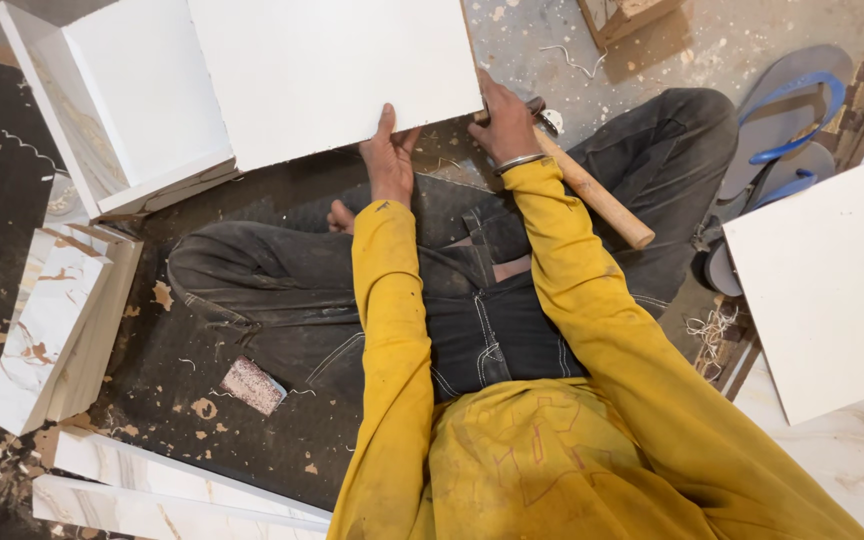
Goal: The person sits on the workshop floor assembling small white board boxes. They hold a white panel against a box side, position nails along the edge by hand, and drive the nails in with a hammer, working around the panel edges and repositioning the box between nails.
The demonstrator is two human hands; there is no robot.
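2 blue-strapped sandals (787, 130) lie at 2 o'clock. Left hand (389, 160) clamps the smooth white board (332, 70); right hand (505, 128) grips the wooden-handled hammer (592, 190).

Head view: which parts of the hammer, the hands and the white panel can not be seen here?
- Wooden-handled hammer: head mostly hidden by the right hand.
- Left hand: fingers hidden under the large white flat panel.
- The panel: top cut off by the picture's upper edge.
- Blue-strapped grey sandals: partly covered by the knee.
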